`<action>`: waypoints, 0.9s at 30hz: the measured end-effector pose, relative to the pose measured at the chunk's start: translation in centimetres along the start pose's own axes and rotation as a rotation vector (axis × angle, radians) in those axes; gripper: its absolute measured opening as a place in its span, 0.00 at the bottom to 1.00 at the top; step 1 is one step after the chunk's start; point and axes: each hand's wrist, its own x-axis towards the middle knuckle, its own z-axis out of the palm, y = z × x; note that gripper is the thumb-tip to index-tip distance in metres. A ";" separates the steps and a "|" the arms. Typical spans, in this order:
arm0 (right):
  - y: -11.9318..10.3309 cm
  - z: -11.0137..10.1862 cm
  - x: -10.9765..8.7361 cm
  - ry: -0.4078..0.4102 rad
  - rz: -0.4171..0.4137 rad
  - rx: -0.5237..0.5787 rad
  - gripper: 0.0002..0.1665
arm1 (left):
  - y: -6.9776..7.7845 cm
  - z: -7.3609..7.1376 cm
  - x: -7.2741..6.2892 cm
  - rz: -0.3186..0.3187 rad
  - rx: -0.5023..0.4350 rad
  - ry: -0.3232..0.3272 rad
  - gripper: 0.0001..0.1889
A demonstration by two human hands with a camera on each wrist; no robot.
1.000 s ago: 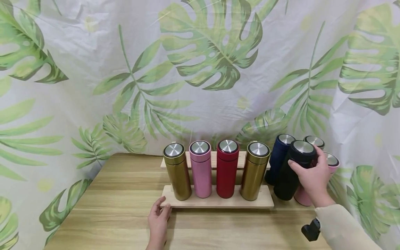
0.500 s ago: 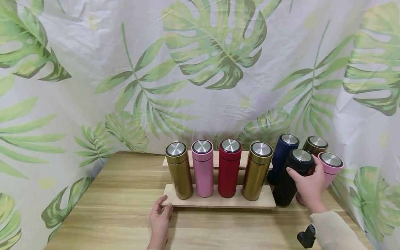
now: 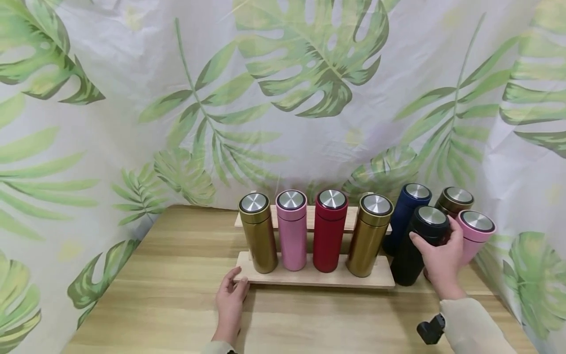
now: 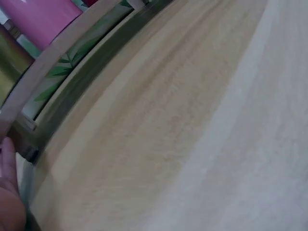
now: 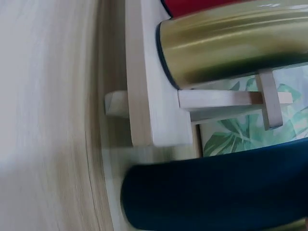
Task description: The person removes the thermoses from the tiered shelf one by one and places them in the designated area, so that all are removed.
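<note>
My right hand (image 3: 442, 263) grips a black thermos bottle (image 3: 409, 260) near its neck, thumb on the left side and fingers on the far side. The bottle leans slightly, its base close to the right end of a pale wooden rack (image 3: 309, 278). On the rack's lower shelf stand a gold bottle (image 3: 260, 246), a pink bottle (image 3: 293, 241), a red bottle (image 3: 329, 241) and another gold bottle (image 3: 367, 246). My left hand (image 3: 230, 307) holds the rack's front left corner. A dark bottle (image 5: 211, 187) lies across the right wrist view beside the rack's end.
Behind my right hand stand a navy bottle (image 3: 404, 211), a brown-gold bottle (image 3: 455, 199) and a pink bottle (image 3: 475, 233). An upper rack board (image 3: 309, 223) runs behind the row. A leaf-patterned cloth (image 3: 283, 147) hangs behind the wooden table (image 3: 146, 285).
My right hand has brought the black bottle lower and closer to the rack's right end, uncovering more of the pink bottle behind it. The left hand stays at the corner. The view has shifted slightly.
</note>
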 end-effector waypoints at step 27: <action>6.7 0.3 -9.4 -0.124 0.500 0.114 0.21 | 17.7 6.3 1.3 0.369 0.243 -0.346 0.37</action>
